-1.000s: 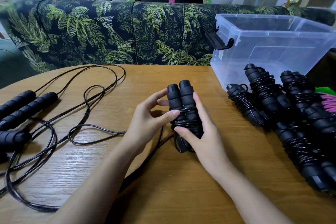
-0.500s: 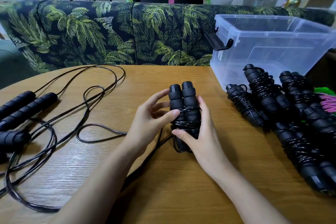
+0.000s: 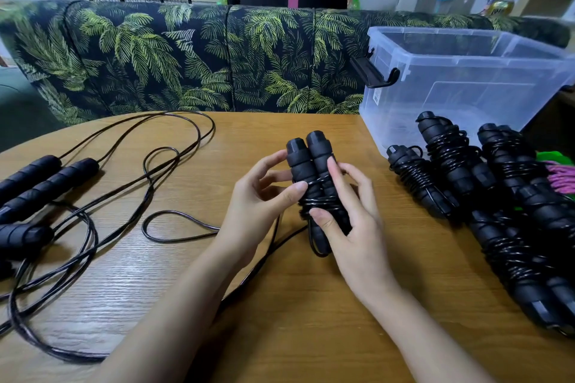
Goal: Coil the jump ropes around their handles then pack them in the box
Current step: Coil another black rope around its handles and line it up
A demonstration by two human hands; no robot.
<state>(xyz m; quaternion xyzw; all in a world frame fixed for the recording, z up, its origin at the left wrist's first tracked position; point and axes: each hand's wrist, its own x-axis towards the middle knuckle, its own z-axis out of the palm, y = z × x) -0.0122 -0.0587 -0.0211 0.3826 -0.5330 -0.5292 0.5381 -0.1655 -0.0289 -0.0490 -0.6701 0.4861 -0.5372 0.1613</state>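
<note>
handles (image 3: 306, 165): two black foam grips held side by side, near upright, well left of the box (image 3: 466, 84).

left hand (image 3: 258, 205) grips them on the side away from the box. the thumb presses flat on the turns of cord (image 3: 314, 200) at mid-length and the fingers curl behind. my read: the thumb pins the last turn so the coil can't spring off.

right hand (image 3: 351, 227) holds the side toward the box, thumb on the lower turns, forefinger laid up along the grip, other fingers round the back. likely clamping the pair into one core to wind on.

only a middle band is wrapped. free cord drops below the handles and runs away from the box under the left forearm, onto the table (image 3: 311, 320). winding looks partway, with plenty of slack left.

pile (image 3: 497, 196) of coiled ropes lies just in front of the box, the nearest one almost at its wall. probably staged there for packing together. the box is open-topped, with no rope visible through its clear wall.

loose ropes (image 3: 46, 180) lie far left of the box, cords looped over each other, not yet coiled. the slack lies near those loops and may snag as it is drawn in.
</note>
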